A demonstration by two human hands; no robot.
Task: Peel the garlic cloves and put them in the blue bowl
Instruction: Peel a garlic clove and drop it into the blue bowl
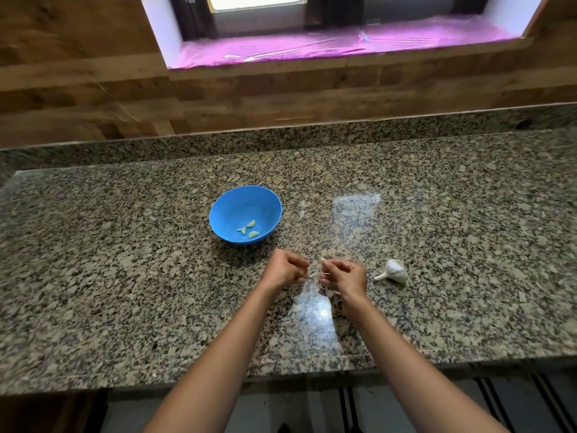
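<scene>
— Well, what is held in the blue bowl (245, 214)?

— Three peeled garlic cloves (249, 230) are seen lying close together on its inner wall, toward the near side. The bowl is set upright on the granite countertop (125, 276).

— And how are the hands placed?

— Both are raised just in front of the bowl, close together. A garlic clove (323, 260) is pinched at the curled fingertips of the right hand (345, 276), its pale tip left showing. The left hand (285, 268) is curled too, and a thin strip of skin appears to be gripped by it.

— Is more garlic seen?

— A garlic bulb (394, 270) is laid on its side to the right, near the right hand, apart from it.
</scene>
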